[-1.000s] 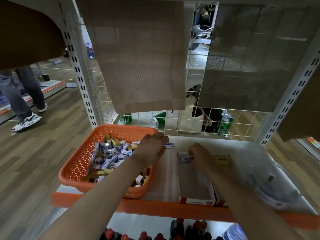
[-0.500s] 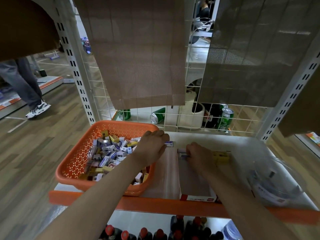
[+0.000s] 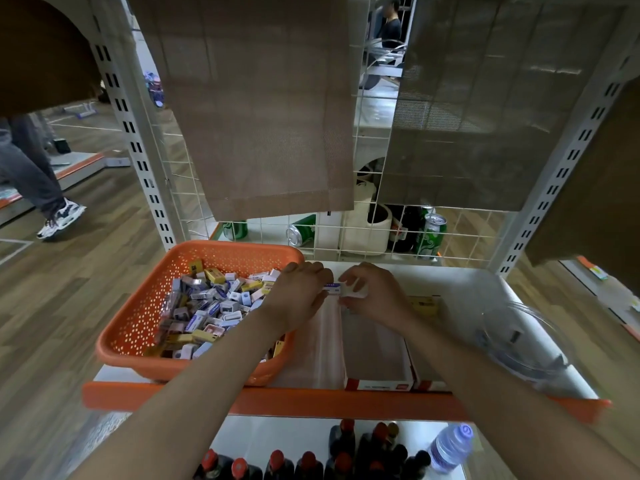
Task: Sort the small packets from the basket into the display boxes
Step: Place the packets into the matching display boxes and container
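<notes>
An orange perforated plastic basket (image 3: 138, 323) stands at the left of the white shelf (image 3: 478, 292), heaped with small white, blue and yellow packets (image 3: 207, 306). Over its right rim the left hand (image 3: 301, 296) is seen from behind, its grip closed on a small white-and-blue packet (image 3: 333, 287). Within the last second the right hand (image 3: 377, 299) has been brought leftward from the far end of the open cardboard display boxes (image 3: 375, 348) to meet it. Its grip is curled round a white packet (image 3: 355, 292) that touches the first. A hand-over is judged to be under way, with nothing newly placed. The fingertips are hidden behind both hands. The rightmost box is largely covered by the right forearm, and only yellow packets (image 3: 424, 304) show at its far end. Print cannot be read, and a clear plastic bag (image 3: 519, 334) at the right is blurred.
</notes>
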Motion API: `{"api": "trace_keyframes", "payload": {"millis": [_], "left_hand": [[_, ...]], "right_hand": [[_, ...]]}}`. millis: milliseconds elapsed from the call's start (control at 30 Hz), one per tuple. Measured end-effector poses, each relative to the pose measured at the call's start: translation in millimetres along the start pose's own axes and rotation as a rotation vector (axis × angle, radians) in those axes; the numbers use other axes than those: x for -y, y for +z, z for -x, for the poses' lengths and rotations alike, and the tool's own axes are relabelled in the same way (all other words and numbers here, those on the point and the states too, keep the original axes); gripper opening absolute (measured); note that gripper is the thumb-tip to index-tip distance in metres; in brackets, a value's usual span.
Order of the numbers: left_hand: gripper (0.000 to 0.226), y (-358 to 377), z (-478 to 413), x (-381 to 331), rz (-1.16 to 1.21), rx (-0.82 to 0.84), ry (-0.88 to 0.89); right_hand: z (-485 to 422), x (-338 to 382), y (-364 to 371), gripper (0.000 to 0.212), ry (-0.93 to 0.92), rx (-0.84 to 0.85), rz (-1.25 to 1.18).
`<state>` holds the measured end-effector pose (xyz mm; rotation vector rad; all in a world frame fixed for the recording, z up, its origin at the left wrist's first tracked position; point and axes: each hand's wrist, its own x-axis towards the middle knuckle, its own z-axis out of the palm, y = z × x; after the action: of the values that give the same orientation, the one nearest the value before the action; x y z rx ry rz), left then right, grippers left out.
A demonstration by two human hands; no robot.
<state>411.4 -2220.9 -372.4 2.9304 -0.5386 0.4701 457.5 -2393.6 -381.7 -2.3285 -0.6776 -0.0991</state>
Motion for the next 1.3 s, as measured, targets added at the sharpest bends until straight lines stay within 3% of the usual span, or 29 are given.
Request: {"api": "trace_keyframes", "payload": {"millis": [167, 333, 567, 767, 1100, 1300], "left_hand": [[0.025, -5, -1, -8, 0.004, 0.006, 0.001], [0.045, -13, -3, -12, 0.013, 0.022, -0.073], [0.046, -14, -1, -17, 0.005, 0.063, -0.087], [0.046, -15, -4, -24, -0.004, 0.066, -0.069], [0.041, -10, -3, -24, -0.033, 0.11, -0.076], [0.035, 0, -7, -32, -0.052, 0.149, -0.105]], "right_hand": [[5, 1, -5, 0.022, 0.002, -0.027, -0.04], [10, 0, -19, 0.018, 0.07, -0.158, -0.193], [15, -9, -40, 0.014, 0.154, -0.269, -0.353], [20, -16, -43, 0.017, 0.119, -0.122, -0.101], [23, -29, -41, 0.018, 0.088, -0.028, 0.093], [21, -38, -36, 0.024, 0.104, 0.051, 0.347]]}}
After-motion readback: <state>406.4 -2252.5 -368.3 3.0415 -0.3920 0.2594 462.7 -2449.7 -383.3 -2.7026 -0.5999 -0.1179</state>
